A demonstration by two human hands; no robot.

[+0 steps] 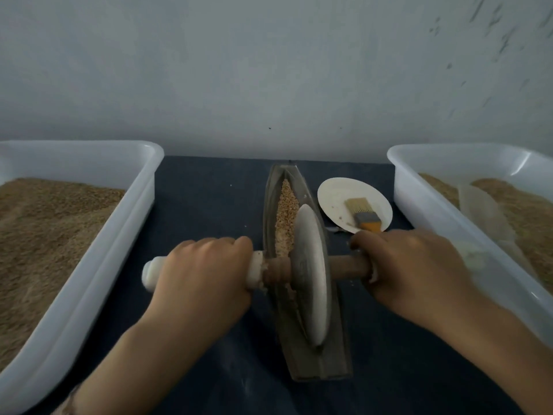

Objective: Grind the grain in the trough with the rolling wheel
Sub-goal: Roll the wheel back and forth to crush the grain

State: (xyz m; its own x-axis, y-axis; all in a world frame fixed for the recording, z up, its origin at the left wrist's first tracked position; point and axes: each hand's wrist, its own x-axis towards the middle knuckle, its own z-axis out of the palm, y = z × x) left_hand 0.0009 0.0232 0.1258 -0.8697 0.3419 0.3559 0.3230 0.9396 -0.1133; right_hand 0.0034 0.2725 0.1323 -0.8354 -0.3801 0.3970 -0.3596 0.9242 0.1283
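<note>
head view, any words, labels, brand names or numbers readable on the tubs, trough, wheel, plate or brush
None: no text, label, brand or number shows anywhere.
The two white plastic tubs, grey boat-shaped trough, grey stone wheel, round white plate and orange-handled brush are all unmarked.

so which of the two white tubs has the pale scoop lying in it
The white tub on the right, beside the right hand: a pale scoop lies on its grain. The left tub holds only grain.

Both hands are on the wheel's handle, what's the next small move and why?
Probably roll the wheel forward, away from you. It sits near the middle of the trough, and the coarse grain lies ahead of it at the far end.
</note>
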